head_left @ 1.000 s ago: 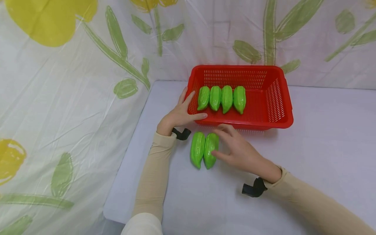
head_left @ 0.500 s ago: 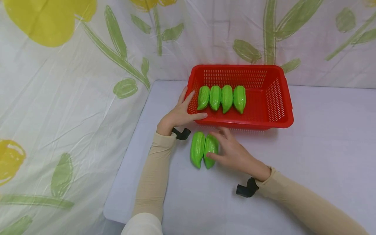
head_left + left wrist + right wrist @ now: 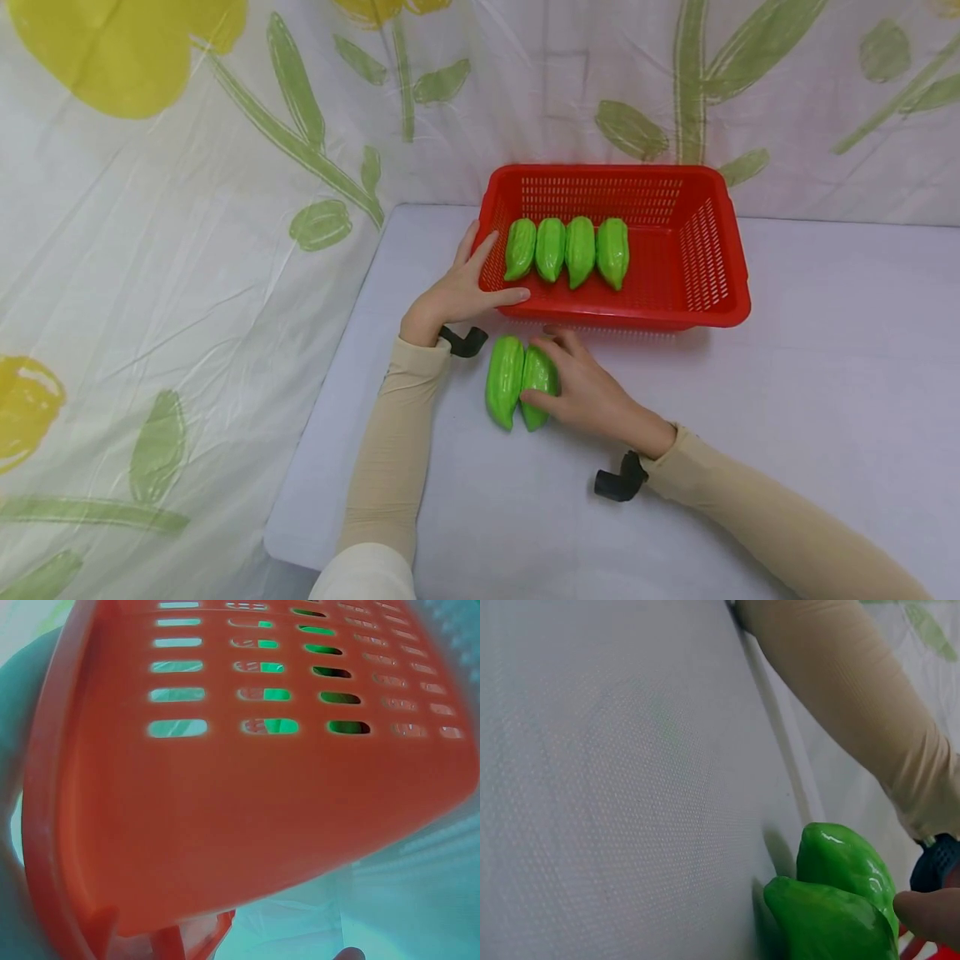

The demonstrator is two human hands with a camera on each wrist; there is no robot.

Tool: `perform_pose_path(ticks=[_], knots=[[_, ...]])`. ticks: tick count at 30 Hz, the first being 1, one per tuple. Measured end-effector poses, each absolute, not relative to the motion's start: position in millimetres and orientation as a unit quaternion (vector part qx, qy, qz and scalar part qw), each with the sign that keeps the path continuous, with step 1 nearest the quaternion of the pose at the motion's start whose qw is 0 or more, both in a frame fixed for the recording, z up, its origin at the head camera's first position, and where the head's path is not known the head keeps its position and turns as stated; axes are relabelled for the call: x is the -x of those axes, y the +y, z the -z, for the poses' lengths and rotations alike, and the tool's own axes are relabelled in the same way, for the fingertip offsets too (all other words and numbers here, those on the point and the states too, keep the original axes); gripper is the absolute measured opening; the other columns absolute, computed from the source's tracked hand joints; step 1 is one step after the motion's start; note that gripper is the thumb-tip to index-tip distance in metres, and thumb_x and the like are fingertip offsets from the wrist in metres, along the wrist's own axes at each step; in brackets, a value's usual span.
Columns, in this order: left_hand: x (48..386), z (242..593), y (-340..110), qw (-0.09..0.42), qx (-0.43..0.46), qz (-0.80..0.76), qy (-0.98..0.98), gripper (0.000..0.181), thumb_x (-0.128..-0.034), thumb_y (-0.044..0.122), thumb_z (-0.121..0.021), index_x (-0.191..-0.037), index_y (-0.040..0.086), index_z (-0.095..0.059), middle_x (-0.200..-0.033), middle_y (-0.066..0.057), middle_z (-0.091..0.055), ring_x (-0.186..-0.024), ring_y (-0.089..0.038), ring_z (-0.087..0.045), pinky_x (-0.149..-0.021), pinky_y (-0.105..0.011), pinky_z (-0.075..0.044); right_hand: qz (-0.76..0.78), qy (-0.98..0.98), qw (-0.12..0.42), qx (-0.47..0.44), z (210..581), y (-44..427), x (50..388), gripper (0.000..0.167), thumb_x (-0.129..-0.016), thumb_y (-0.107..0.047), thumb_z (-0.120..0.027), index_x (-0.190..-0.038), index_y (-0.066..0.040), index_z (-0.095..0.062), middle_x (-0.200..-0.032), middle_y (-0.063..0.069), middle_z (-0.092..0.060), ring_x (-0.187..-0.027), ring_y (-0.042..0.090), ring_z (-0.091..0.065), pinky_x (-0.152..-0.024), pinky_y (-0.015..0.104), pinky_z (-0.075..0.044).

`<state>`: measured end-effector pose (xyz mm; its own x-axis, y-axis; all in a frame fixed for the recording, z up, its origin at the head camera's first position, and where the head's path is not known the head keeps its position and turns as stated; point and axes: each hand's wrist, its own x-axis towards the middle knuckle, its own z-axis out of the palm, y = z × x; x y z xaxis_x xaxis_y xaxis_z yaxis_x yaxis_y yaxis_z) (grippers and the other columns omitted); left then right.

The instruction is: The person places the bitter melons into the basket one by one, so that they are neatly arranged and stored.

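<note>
My left hand [image 3: 453, 293] rests on the left front corner of a red plastic basket [image 3: 720, 250], fingers spread along its side and thumb over the front rim. Inside the basket, several glossy green peppers [image 3: 550, 250] stand in a row. Two more lie side by side on the table in front: a left green pepper [image 3: 505, 383] and a right green pepper [image 3: 542, 377]. My right hand [image 3: 592, 392] grips the right one, thumb at its near part and index finger at its far part. In the right wrist view, a thumb [image 3: 930, 915] meets the side of the peppers [image 3: 832, 919].
A pale table [image 3: 825, 375] carries everything, its left edge just beyond the left forearm. A white curtain [image 3: 225, 333] with a yellow and green flower print hangs behind and to the left. The slotted basket wall [image 3: 262, 795] fills the left wrist view.
My right hand has moved left onto the right pepper, its thumb and fingers coming round it. The left hand, the basket and the peppers have stayed in place.
</note>
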<state>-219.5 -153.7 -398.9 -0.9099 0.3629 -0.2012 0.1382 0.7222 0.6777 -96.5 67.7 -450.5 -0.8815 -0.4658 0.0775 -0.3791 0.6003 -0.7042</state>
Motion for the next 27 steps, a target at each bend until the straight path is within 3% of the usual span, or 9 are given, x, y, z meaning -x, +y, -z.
perform_pose_path(ticks=[27], knots=[[219.5,399.0,-153.8,0.159,-0.137,-0.347,0.914,0.113,-0.0858,0.063,-0.074,-0.169,0.025,-0.008,-0.174,0.009,0.018,-0.161,-0.028,-0.007,-0.123,-0.058,-0.032,0.398,0.884,0.072,0.234,451.1,68.8,97.4,0.077,-0.083,-0.021,-0.086,-0.148,0.001,-0.051,-0.152,0.023,-0.044,-0.133,0.037,-0.052,-0.110,0.056,-0.048]])
